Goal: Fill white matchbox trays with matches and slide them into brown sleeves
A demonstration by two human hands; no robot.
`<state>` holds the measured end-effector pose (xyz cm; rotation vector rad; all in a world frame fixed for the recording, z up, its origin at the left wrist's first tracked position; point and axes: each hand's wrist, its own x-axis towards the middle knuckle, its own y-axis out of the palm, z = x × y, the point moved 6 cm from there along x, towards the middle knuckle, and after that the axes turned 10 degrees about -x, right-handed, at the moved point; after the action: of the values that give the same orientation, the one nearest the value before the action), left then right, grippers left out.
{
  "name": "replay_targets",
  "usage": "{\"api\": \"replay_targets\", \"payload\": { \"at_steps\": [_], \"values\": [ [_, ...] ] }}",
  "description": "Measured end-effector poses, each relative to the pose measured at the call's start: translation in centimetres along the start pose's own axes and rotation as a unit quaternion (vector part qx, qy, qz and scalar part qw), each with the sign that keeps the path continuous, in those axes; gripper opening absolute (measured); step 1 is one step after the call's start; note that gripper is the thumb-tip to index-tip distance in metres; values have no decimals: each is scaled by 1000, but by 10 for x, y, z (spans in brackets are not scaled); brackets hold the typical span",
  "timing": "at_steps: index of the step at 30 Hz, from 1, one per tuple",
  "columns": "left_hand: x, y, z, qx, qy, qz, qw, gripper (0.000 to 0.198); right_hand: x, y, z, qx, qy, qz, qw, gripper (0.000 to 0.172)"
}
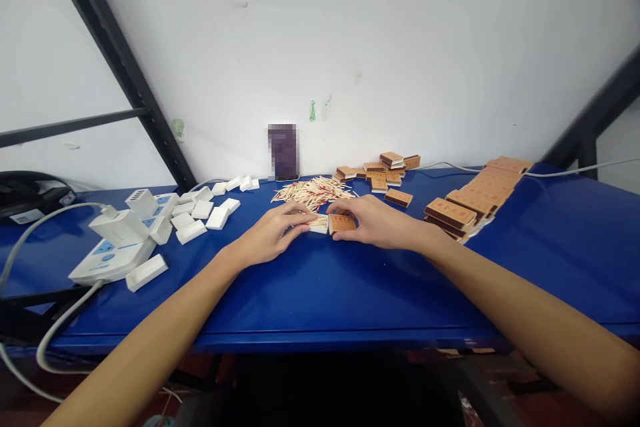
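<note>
My left hand (277, 232) grips a white matchbox tray (319, 227) with matches lying in it. Facing it, my right hand (369, 221) holds an orange-brown matchbox sleeve (342, 224) between thumb and fingers. The tray's right end is at the sleeve's left opening; whether it has entered cannot be made out. Just behind both hands lies a loose heap of matches (317, 192) with red heads. Several white trays (203, 209) are scattered to the left of my left hand, and several matchbox sleeves (399, 197) lie behind my right hand.
A white power strip (113, 263) with plugged-in chargers and cables is at the left. Long rows of stacked matchboxes (487, 188) stretch along the right. A phone-like dark object (284, 152) leans on the wall behind the match heap. The blue table (320, 300) has its front edge near me.
</note>
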<state>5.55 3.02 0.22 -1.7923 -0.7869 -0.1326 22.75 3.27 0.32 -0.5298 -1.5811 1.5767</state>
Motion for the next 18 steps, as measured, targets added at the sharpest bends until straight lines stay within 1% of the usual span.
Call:
{"api": "replay_targets", "payload": {
  "at_steps": [4, 8, 13, 18],
  "values": [
    [1, 0, 0, -8, 3, 6, 1000, 33, 1, 2, -4, -8, 6, 14, 1000, 38],
    [1, 2, 0, -4, 4, 14, 1000, 34, 1, 0, -1, -5, 4, 18, 1000, 35],
    [-1, 2, 1, 30, -1, 25, 999, 36, 1, -3, 4, 2, 7, 8, 1000, 39],
    [-1, 3, 1, 65, -16, 48, 997, 36, 1, -1, 5, -5, 6, 6, 1000, 39]
  ]
}}
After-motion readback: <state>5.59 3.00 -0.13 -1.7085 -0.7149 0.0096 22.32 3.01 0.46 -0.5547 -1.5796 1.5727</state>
